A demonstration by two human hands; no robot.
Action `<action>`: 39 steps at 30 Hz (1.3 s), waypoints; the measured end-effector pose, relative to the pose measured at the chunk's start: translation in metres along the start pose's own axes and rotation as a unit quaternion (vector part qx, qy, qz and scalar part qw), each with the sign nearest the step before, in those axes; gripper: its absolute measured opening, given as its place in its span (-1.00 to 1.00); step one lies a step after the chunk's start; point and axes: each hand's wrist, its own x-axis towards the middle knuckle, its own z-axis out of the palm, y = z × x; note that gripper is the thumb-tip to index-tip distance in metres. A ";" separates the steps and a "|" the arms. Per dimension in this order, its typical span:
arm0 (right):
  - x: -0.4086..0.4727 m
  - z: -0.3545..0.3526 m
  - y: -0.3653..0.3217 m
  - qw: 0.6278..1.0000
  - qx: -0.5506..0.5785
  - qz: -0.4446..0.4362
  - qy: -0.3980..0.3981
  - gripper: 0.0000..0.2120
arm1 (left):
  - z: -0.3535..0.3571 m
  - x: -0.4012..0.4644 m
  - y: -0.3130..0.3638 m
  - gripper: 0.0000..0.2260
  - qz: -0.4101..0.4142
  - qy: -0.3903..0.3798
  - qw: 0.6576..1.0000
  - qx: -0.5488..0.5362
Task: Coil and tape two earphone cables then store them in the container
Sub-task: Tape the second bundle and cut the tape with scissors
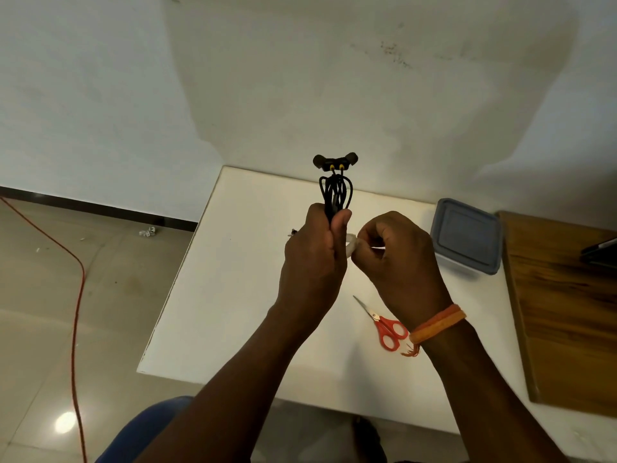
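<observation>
Gripping the coiled earphone cable (335,195) upright, left hand (312,259) fingers steady it so right hand (399,259) fingers, pinching white tape (351,246), can wrap beside them

No readable txt, labels, brand marks, nos. or signs anywhere in view.
</observation>
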 end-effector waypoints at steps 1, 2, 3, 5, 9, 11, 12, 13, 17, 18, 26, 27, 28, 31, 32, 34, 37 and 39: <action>0.000 0.002 0.001 1.000 -0.012 -0.005 -0.004 -0.89 | 0.000 0.001 0.000 -0.57 0.001 0.005 1.000 -0.004; -0.002 0.004 0.002 1.000 -0.023 -0.006 -0.019 -0.89 | 0.000 0.001 0.001 -0.63 0.009 0.015 1.000 -0.004; -0.003 0.007 0.002 0.999 -0.033 -0.006 -0.042 -0.89 | 0.000 0.002 0.000 -0.70 0.018 0.025 1.000 -0.004; -0.005 0.010 0.005 0.997 -0.034 -0.014 -0.071 -0.90 | -0.001 0.004 -0.003 -0.79 0.013 0.028 0.999 -0.009; 0.006 -0.020 0.017 0.983 0.162 0.069 0.061 -0.90 | 0.000 0.007 -0.015 -0.72 -0.037 0.037 0.998 -0.026; 0.007 -0.032 0.017 0.952 0.281 0.115 0.034 -0.88 | 0.001 0.006 -0.013 -0.71 -0.029 0.033 0.999 -0.028; 0.006 -0.032 0.014 0.939 0.319 0.132 0.007 -0.84 | 0.002 0.005 -0.011 -0.71 -0.024 0.027 0.999 -0.029; 0.005 -0.030 0.010 0.931 0.337 0.142 -0.018 -0.81 | 0.002 0.005 -0.009 -0.70 -0.021 0.021 0.999 -0.029; 0.002 -0.017 0.005 0.894 0.403 0.194 -0.025 -0.73 | 0.004 0.005 -0.010 -0.80 -0.030 0.005 0.999 -0.023; 0.001 -0.016 0.007 0.873 0.437 0.215 -0.015 -0.69 | 0.004 0.005 -0.010 -0.80 -0.026 0.007 0.999 -0.025; -0.003 -0.008 -0.001 0.789 0.549 0.275 0.000 -0.52 | 0.007 0.005 -0.013 -0.73 -0.020 -0.030 0.998 -0.058; -0.003 -0.007 -0.004 0.815 0.520 0.257 0.011 -0.56 | 0.007 0.005 -0.012 -0.71 -0.060 -0.013 0.993 -0.104; -0.004 -0.006 -0.006 0.842 0.483 0.238 0.020 -0.61 | 0.007 0.005 -0.011 -0.70 -0.106 0.004 0.982 -0.153; -0.009 0.002 -0.011 0.912 0.355 0.201 0.030 -0.72 | 0.008 0.006 -0.007 -0.68 -0.167 0.032 0.968 -0.187; -0.010 0.005 -0.011 0.931 0.312 0.187 0.034 -0.74 | 0.008 0.006 -0.007 -0.68 -0.158 0.036 0.973 -0.166; -0.011 0.008 -0.011 0.958 0.243 0.147 0.041 -0.75 | 0.007 0.006 -0.008 -0.70 -0.126 0.039 0.983 -0.127; -0.009 0.006 -0.010 0.976 0.194 0.089 0.039 -0.80 | 0.004 0.006 -0.010 -0.67 -0.082 0.027 0.992 -0.093; -0.007 0.005 -0.008 0.979 0.186 0.074 0.028 -0.82 | 0.003 0.006 -0.010 -0.65 -0.064 0.019 0.995 -0.076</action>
